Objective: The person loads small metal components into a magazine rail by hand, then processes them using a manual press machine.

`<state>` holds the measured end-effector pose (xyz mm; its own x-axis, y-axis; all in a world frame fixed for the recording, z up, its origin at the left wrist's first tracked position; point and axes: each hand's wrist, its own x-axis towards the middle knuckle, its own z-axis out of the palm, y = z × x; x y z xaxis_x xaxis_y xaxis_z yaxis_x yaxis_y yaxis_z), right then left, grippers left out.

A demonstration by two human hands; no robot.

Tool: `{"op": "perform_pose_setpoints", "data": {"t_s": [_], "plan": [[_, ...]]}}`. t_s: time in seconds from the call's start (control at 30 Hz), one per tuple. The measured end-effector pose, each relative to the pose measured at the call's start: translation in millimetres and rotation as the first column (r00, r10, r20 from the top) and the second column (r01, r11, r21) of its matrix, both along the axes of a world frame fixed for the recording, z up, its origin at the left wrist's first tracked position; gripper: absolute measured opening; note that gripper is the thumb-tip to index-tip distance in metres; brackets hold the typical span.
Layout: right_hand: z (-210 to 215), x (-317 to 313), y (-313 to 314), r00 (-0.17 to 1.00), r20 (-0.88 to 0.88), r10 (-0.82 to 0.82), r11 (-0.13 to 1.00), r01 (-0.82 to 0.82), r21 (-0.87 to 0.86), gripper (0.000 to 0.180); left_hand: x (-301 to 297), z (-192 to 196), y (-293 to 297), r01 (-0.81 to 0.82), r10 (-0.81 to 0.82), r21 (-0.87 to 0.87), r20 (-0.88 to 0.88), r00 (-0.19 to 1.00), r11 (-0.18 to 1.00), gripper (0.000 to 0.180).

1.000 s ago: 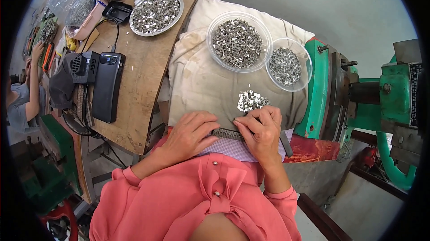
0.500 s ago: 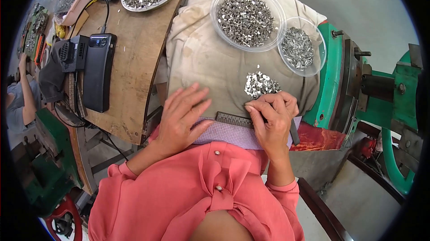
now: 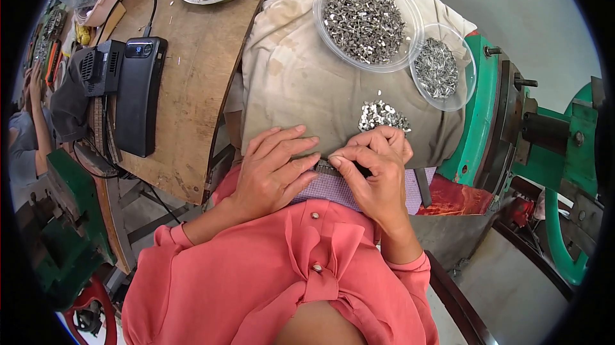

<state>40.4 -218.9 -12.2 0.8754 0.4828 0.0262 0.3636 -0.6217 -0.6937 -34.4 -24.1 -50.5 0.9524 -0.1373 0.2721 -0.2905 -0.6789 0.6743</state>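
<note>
- Both hands sit much as they did a moment ago, though the left hand [image 3: 272, 169] has drawn its fingers closer together, flat over the near end of the dark metal strip [image 3: 328, 167], where half a second ago they were splayed and lifted.
- Compared with a second ago, the view has tipped down and closer, so the bowls now lie nearer the top edge; the bowls themselves do not seem to have shifted on the cloth.
- Right hand [image 3: 378, 175] is curled, thumb and forefinger pinched together over the strip; whatever small piece it pinches is too small to make out.
- Just beyond the right hand's knuckles lies a small loose heap of shiny metal pieces [image 3: 382, 115] on the beige cloth [image 3: 295, 82] that covers the counter.
- Farther out from the right hand stand a large clear bowl [image 3: 366, 19] and a smaller clear bowl [image 3: 441, 66], both well filled with similar metal parts.
- Judging by the full bowls and the little heap, most of the pieces are yet to be handled; how much of the strip is already loaded I cannot tell, since the hands cover it.
- Well off beyond the left hand, a black device [image 3: 138, 95] rests on the wooden board.
</note>
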Motion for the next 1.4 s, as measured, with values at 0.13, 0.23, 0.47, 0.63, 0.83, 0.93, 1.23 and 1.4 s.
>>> {"op": "perform_pose_setpoints", "data": {"t_s": [0.13,0.23,0.47,0.63,0.83,0.93,1.23,1.4], "plan": [[-0.8,1.2,1.9,0.999,0.008,0.037,0.999,-0.037,-0.035,0.01,0.5,-2.8,0.7,-0.003,0.003,-0.011,0.005,1.0,1.0,0.027],[-0.8,1.7,1.8,0.999,-0.009,0.039,0.998,-0.039,-0.046,0.01,0.7,-3.3,0.4,0.0,0.0,-0.022,0.013,1.0,1.0,0.027],[-1.6,0.5,3.5,0.999,-0.002,0.049,0.996,-0.049,-0.075,0.011,-4.2,-3.0,-2.7,-0.029,0.029,0.001,0.03,0.999,1.0,0.025],[-2.6,0.7,4.1,1.0,0.009,0.027,0.997,-0.026,-0.074,0.012,-3.3,-3.0,-5.2,-0.036,0.036,0.001,0.034,0.999,0.999,0.024],[-4.3,0.9,2.3,0.999,0.032,0.04,0.996,-0.037,-0.078,0.012,-3.9,-2.9,-5.9,-0.047,0.047,0.01,0.025,0.999,0.999,0.023],[-3.0,0.4,4.4,0.999,0.025,0.032,0.996,-0.03,-0.089,0.012,-4.3,-2.7,-6.5,-0.055,0.055,0.012,0.024,0.998,0.998,0.023],[-1.9,0.5,7.1,0.999,0.027,0.033,0.995,-0.031,-0.091,0.013,-5.5,-3.9,-5.8,-0.052,0.052,-0.003,0.012,0.999,0.999,0.02],[-0.3,3.4,4.1,0.998,0.021,0.052,0.994,-0.05,-0.099,0.014,-4.6,-5.3,-6.3,-0.063,0.063,-0.015,0.012,0.998,0.998,0.023]]}}
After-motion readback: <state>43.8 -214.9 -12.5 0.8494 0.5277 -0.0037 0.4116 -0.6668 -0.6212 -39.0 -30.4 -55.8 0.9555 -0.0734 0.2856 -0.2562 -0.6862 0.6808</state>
